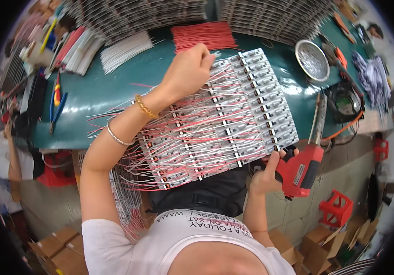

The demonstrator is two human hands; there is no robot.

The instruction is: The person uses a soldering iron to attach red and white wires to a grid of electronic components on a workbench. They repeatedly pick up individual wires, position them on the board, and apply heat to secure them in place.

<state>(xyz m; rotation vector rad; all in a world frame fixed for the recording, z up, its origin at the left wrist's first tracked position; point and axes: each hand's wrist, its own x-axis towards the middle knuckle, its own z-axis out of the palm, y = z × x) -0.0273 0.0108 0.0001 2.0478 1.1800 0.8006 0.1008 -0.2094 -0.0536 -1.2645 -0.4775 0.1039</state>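
Holds left hand (190, 68) curled, fingertips together, at the far edge of the wired panel (279, 110); cannot tell if gripping a wire. Curves right hand (265, 176) by the near right corner, beside a red tool (303, 172); cannot tell if clamped on either. Lies aslant across the bench's (73, 130) near edge, that panel, stretching lengthwise left to right, right end tilted toward the far edge, with wires (178, 123) trailing left.

Hands, 2: left hand (187, 69), 1; right hand (266, 176), 1. Panel (277, 103) below the hands, 1. Bracelets, 2: gold bracelet (144, 107), 1; silver bracelet (115, 134), 1. Red tool (300, 172), 1. Bowl (312, 60), 1. Large stacks, 2: left stack (137, 17), 1; right stack (274, 20), 1. Red wire bundle (203, 36), 1. Screwdriver (57, 95), 1. Blue pliers (58, 112), 1. Red stools (335, 208) at right, 2. Panel wires (183, 126) and cartons (52, 245): several, overlapping, exact number indeterminable.
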